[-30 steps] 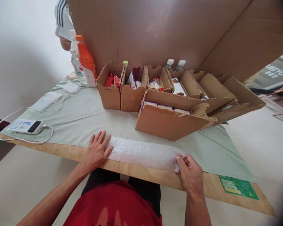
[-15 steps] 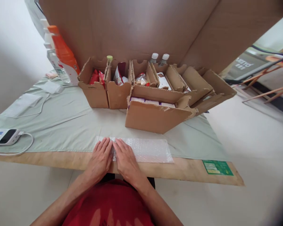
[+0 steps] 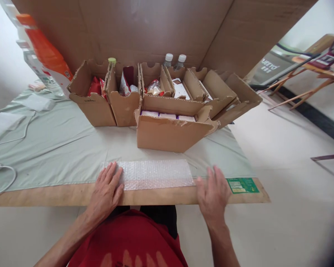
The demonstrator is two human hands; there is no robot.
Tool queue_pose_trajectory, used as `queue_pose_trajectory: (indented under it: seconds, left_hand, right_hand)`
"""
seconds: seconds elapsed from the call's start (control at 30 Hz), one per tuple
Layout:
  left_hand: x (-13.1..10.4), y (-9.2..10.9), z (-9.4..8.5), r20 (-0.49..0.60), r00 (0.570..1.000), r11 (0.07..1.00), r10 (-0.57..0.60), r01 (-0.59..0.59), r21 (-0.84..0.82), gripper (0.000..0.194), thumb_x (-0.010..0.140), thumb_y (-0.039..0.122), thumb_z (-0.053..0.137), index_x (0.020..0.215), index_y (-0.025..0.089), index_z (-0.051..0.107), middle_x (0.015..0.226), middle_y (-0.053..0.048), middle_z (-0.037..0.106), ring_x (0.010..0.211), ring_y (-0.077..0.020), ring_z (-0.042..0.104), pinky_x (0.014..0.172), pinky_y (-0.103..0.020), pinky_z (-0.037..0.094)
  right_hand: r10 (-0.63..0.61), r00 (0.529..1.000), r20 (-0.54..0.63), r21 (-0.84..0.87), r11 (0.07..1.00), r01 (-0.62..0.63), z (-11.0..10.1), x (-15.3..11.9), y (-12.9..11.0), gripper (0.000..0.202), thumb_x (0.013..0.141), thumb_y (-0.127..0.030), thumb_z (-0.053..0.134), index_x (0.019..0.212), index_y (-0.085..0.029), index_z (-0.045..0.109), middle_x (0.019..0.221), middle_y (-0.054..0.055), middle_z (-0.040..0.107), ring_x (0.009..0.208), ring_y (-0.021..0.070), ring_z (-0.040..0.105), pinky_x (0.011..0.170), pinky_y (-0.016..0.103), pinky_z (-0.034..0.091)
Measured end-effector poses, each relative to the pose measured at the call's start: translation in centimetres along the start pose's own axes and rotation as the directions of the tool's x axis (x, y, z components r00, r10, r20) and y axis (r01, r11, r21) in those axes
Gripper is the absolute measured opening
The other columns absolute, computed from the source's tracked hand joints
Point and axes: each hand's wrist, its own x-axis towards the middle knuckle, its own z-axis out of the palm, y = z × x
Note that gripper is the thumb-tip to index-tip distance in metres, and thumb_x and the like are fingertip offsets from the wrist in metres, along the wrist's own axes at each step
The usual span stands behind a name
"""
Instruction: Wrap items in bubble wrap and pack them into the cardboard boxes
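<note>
A clear strip of bubble wrap (image 3: 156, 174) lies flat along the table's front edge. My left hand (image 3: 108, 183) rests flat on its left end, fingers stretched out and holding nothing. Just past the strip's right end is my right hand (image 3: 213, 193), slightly blurred, its fingers apart with nothing in them. Whether the right hand touches the table cannot be made out. Behind the strip stands a cardboard box (image 3: 161, 133) with several white and purple packs in it.
A row of open cardboard bins (image 3: 100, 111) holds packets against a tall cardboard panel (image 3: 156, 33). At the left stand an orange bottle (image 3: 47, 48) and a white cable (image 3: 13, 178). A green label (image 3: 243, 185) is on the table's front right edge.
My right hand has moved from beside the left hand to beyond the bubble wrap's right end. My left hand stays on the left end. The view has shifted slightly right.
</note>
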Motion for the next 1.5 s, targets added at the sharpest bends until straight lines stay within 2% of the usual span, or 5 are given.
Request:
queue_pose_trajectory:
  seconds: [0.23, 0.57, 0.87, 1.27, 1.5]
  left_hand:
    - [1.5, 2.0, -0.7, 0.111, 0.979, 0.982, 0.173, -0.162, -0.102, 0.047, 0.099, 0.021, 0.050, 0.146, 0.020, 0.050, 0.155, -0.013, 0.050, 0.150, -0.0311, 0.039, 0.121, -0.057, 0.034]
    - [0.6, -0.5, -1.4, 0.008, 1.000, 0.932, -0.009, 0.011, -0.361, 0.032, 0.099, 0.028, 0.052, 0.129, 0.022, 0.062, 0.149, -0.013, 0.056, 0.144, -0.0292, 0.047, 0.113, -0.051, 0.047]
    - [-1.5, -2.9, -3.4, -0.108, 0.936, 0.936, -0.334, 0.343, 0.077, 0.034, 0.093, 0.047, 0.057, 0.106, 0.017, 0.068, 0.118, -0.016, 0.063, 0.112, -0.0354, 0.058, 0.099, -0.057, 0.048]
    - [-0.4, 0.4, -4.3, -0.097, 0.754, 0.678, -0.650, 0.518, -0.522, 0.030, 0.088, 0.043, 0.063, 0.110, 0.022, 0.061, 0.091, -0.002, 0.067, 0.082, -0.0190, 0.067, 0.075, -0.032, 0.054]
    - [1.7, 1.0, -2.0, -0.016, 0.883, 0.816, -0.469, 0.426, -0.392, 0.056, 0.089, 0.036, 0.059, 0.141, 0.019, 0.050, 0.099, -0.006, 0.066, 0.087, -0.0215, 0.064, 0.081, -0.039, 0.056]
  right_hand:
    - [-0.547, 0.782, 0.300, 0.345, 0.826, 0.446, 3.0, -1.2, -14.6, 0.042, 0.104, -0.027, 0.043, 0.143, -0.019, 0.056, 0.153, 0.008, 0.054, 0.144, 0.0259, 0.043, 0.117, 0.046, 0.034]
    - [-0.143, 0.989, -0.030, -0.062, 0.988, 0.141, 0.6, 0.0, 1.6, 0.050, 0.105, -0.044, 0.034, 0.113, -0.011, 0.071, 0.120, 0.019, 0.072, 0.113, 0.0336, 0.064, 0.095, 0.049, 0.046]
    - [0.016, 0.994, 0.109, -0.031, 0.999, -0.013, 2.3, 1.8, -1.9, 0.041, 0.094, -0.052, 0.046, 0.092, -0.018, 0.070, 0.119, 0.015, 0.070, 0.102, 0.0335, 0.061, 0.081, 0.045, 0.042]
    - [0.330, 0.914, 0.237, 0.618, 0.674, -0.404, -0.8, 2.6, -3.4, 0.050, 0.075, -0.054, 0.073, 0.111, -0.019, 0.065, 0.087, 0.005, 0.071, 0.078, 0.0211, 0.066, 0.071, 0.035, 0.054]
    - [0.351, 0.934, 0.067, 0.511, 0.792, -0.334, -2.1, 3.8, -1.0, 0.063, 0.074, -0.049, 0.072, 0.126, -0.015, 0.064, 0.089, 0.007, 0.071, 0.084, 0.0229, 0.067, 0.083, 0.042, 0.055]
